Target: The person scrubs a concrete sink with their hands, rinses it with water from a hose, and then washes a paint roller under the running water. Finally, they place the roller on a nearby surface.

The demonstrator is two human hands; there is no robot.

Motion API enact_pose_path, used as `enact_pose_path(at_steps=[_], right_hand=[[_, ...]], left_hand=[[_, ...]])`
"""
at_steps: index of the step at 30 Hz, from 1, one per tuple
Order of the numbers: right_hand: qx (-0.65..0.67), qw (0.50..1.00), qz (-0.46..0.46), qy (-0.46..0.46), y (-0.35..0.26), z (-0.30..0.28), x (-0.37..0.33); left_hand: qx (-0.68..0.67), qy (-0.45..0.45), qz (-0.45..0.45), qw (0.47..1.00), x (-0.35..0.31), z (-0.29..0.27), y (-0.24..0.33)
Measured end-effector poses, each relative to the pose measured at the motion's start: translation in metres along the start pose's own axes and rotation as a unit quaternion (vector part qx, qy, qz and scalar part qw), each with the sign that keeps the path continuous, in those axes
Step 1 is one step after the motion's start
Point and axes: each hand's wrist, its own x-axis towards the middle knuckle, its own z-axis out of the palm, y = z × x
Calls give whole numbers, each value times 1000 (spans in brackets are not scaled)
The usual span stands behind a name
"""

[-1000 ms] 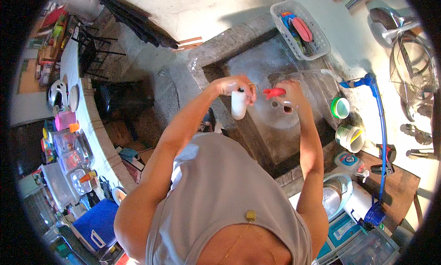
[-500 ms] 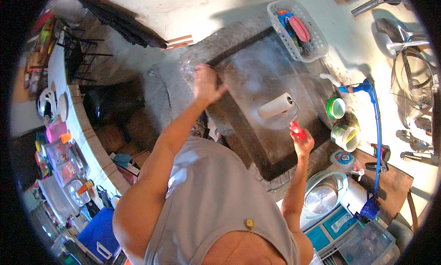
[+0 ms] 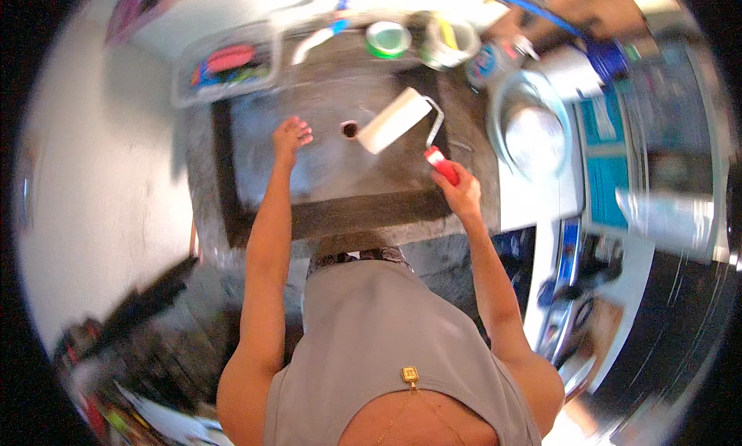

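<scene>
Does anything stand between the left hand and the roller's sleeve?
Nothing visible does: between the left hand and white sleeve lie only the sink floor and its drain hole. The right hand holds the handle.

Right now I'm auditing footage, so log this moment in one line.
Right hand: grips paint roller by red handle | Left hand: open, nothing held | Roller: white, over sink
</scene>
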Motion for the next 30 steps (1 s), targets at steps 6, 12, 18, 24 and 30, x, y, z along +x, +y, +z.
enact_pose_path(at_steps=[6,12,18,24,30], right_hand=[[97,989,92,68,-20,-7,-95],[206,945,169,189,25,-8,-203],[225,840,319,375,110,-12,-310],[142,753,524,372,238,44,-351],[195,730,558,342,360,127,-314]], left_hand=[[43,117,-44,991,102,3,37],[164,21,-66,984,159,-71,62],[298,-64,-73,950,143,-69,94],[516,96,-39,850,120,-48,138],[524,-73,-38,847,73,-26,195]])
